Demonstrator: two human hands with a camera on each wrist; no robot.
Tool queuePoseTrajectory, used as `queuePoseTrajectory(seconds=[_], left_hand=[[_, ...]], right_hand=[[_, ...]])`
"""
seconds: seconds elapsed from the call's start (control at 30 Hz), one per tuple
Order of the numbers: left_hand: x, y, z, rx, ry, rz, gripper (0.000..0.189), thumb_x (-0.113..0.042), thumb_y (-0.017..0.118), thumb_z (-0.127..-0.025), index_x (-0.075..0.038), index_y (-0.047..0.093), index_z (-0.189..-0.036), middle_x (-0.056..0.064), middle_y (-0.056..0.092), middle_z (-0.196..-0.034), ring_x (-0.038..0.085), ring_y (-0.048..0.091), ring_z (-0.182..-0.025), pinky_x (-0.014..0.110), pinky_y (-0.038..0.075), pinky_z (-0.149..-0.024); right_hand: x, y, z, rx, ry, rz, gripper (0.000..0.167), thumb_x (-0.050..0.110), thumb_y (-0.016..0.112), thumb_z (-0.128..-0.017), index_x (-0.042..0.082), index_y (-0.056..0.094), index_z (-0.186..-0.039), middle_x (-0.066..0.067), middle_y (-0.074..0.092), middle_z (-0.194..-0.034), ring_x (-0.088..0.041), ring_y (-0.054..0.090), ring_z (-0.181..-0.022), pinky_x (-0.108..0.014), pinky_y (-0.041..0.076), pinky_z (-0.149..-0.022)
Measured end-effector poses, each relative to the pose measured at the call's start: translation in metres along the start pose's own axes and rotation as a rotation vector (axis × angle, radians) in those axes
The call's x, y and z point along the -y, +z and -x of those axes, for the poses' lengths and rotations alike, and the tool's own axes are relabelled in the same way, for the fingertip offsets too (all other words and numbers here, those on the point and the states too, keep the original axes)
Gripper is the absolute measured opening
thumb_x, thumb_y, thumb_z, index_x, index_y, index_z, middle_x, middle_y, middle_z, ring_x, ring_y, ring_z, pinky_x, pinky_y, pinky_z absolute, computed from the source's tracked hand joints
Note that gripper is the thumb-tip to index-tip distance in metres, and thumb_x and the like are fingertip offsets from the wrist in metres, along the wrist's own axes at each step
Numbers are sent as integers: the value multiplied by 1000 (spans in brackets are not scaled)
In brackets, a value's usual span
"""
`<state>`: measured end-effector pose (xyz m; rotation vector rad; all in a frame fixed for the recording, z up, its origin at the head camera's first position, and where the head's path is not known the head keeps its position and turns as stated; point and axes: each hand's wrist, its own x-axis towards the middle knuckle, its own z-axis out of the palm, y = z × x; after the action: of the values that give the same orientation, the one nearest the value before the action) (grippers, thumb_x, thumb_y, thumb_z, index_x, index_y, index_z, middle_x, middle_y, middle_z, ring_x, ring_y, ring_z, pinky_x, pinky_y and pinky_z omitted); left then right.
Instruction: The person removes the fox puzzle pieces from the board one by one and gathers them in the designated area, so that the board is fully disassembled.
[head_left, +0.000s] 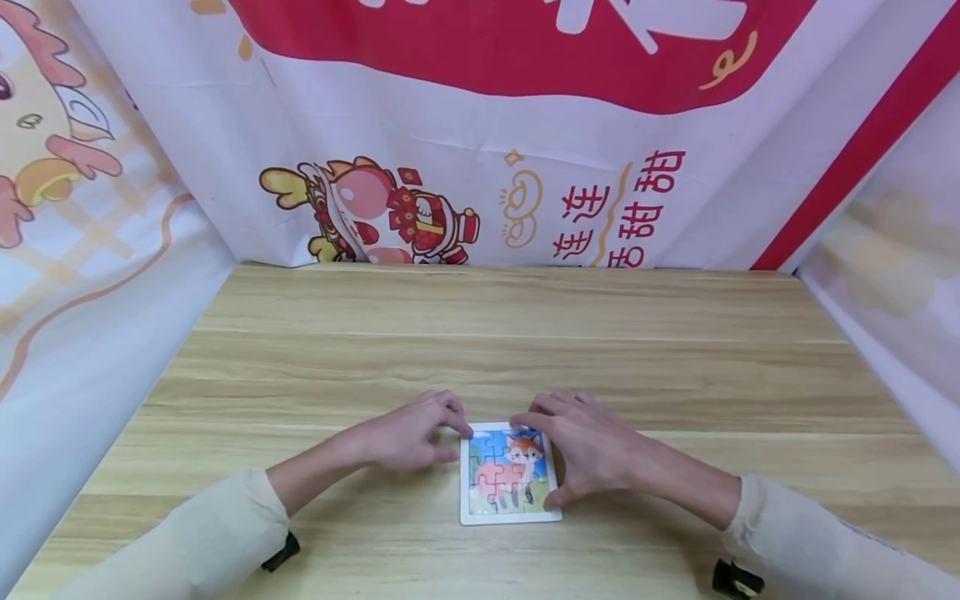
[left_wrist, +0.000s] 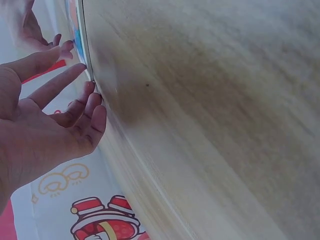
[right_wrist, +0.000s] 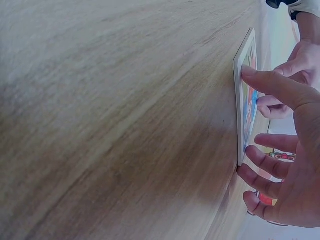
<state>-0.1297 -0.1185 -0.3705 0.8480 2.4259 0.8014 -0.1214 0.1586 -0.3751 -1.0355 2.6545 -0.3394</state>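
Note:
A small square jigsaw puzzle point(head_left: 491, 479) in a white frame lies flat on the wooden table, its pieces forming a fox picture under a blue sky. My left hand point(head_left: 420, 433) is at its upper left corner, with the index fingertip touching the frame; in the left wrist view the other fingers bend loosely beside the edge. My right hand point(head_left: 596, 446) spans the puzzle's right side. Its thumb point(right_wrist: 265, 80) rests on the frame near the lower right corner, and its spread fingers reach the far edge, as the right wrist view shows.
Wood-grain tabletop point(head_left: 510, 333) surrounds the puzzle. Behind it hangs a white and red printed cloth point(head_left: 480, 150) with cartoon figures and lettering. More printed cloth point(head_left: 90, 333) borders the left side, and another cloth point(head_left: 885, 275) borders the right.

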Motion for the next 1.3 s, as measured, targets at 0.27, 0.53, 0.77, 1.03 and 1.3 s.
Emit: queuePoseTrajectory(seconds=[0.27, 0.53, 0.77, 1.03, 1.3], left_hand=[[-1, 1, -1, -18, 3, -50, 28, -10, 75, -93, -5, 74, -120, 7, 59, -123, 30, 52, -121, 55, 44, -107], [-4, 6, -3, -69, 35, -198, 29, -7, 75, -91, -5, 75, -119, 5, 63, -117, 24, 55, -114, 50, 46, -104], [-5, 5, -4, -73, 29, -196, 24, -7, 75, -91, -5, 76, -115, 6, 64, -119, 24, 54, -114, 50, 46, -104], [-6, 3, -3, -53, 30, -199, 26, -7, 76, -90, -6, 77, -116, 7, 64, -120, 25, 54, -115, 52, 45, -104], [-8, 1, -3, -10, 17, -209, 29, -11, 75, -93, -5, 74, -121, 9, 61, -126, 26, 52, -118, 50, 44, -103]], right_hand=[[0, 0, 1, -2, -1, -11, 96, 49, 98, -61, 14, 61, -143, -2, 60, -129, -24, 53, -121, -55, 42, -106], [-1, 0, 1, 3, 3, -15, 95, 48, 98, -62, 15, 61, -144, -2, 59, -129, -24, 52, -121, -55, 40, -108], [-1, 1, 1, 2, 4, -20, 94, 48, 98, -62, 16, 62, -143, -1, 59, -129, -24, 52, -121, -55, 40, -108], [-2, 1, 1, 1, 5, -24, 93, 48, 98, -62, 17, 62, -142, -2, 59, -129, -24, 52, -122, -55, 41, -108], [-2, 1, 0, 2, 7, -22, 92, 49, 97, -62, 17, 63, -141, -1, 59, -128, -24, 52, -121, -54, 41, -107]])
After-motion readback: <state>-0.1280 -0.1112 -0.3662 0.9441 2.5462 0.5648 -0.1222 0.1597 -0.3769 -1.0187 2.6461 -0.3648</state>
